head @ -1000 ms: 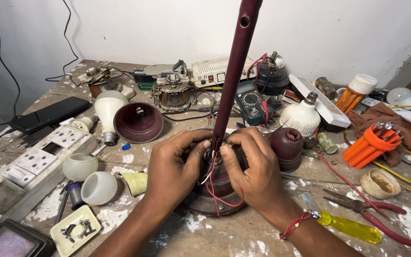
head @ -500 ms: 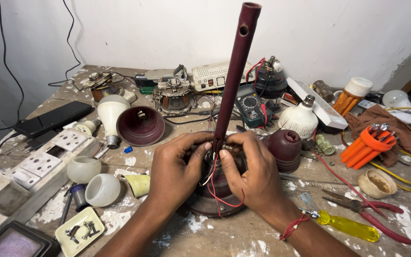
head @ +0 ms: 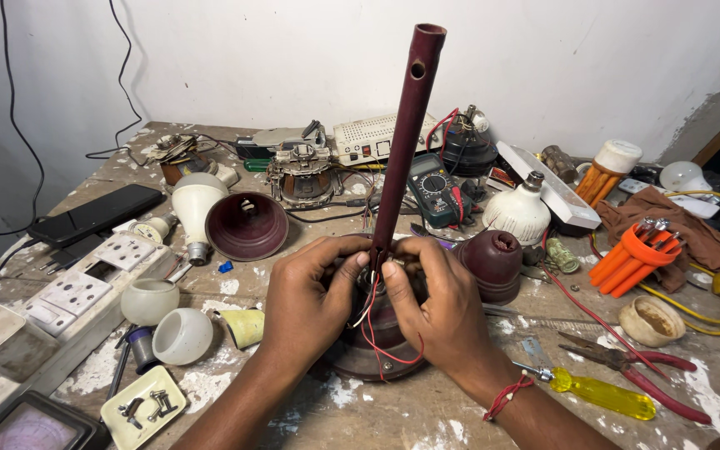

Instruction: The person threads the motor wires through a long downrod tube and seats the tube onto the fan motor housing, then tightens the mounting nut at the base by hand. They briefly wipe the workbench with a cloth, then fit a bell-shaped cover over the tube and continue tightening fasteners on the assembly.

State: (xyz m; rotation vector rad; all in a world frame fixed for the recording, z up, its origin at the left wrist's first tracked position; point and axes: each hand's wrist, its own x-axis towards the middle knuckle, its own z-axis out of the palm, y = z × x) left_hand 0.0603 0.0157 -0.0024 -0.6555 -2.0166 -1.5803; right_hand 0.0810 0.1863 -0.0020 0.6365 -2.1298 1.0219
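Left hand [head: 308,293] and right hand [head: 442,302] together at the foot of an upright maroon rod [head: 404,133], fingers pinching at the red wires [head: 374,329]; whether clamped on the wires or the rod, cannot tell. Dark round motor base [head: 368,354] under the hands, near the middle of the workbench [head: 377,417]. Maroon cup cover [head: 250,225] to the left, yellow-handled screwdriver [head: 600,393] to the right, multimeter [head: 435,188] farther back.

The upright rod [head: 403,133] is flanked by both hands — cup [head: 246,225] lying left, multimeter [head: 435,188] behind, screwdriver [head: 597,392] and pliers [head: 635,367] right.
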